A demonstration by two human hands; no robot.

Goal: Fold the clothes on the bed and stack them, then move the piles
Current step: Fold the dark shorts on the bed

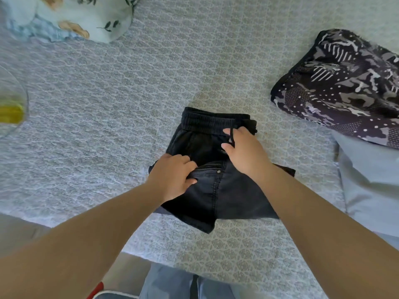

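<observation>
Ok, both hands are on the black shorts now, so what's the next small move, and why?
Probably fold the legs up toward the waistband. The black shorts lie flat on the bed, the left hand grips the fabric near the pocket, and the right hand rests by the drawstring, holding the top in place.

- One pair of black shorts [207,169], near the middle of the bed.
- One dark patterned garment [345,87], far right.
- One pale blue garment [371,180], right, just below the patterned one.
- One floral pillow [86,16], far left.
- One patterned bedspread [108,104].
- Two hands: left hand [172,178], right hand [244,149], both on the shorts.
</observation>
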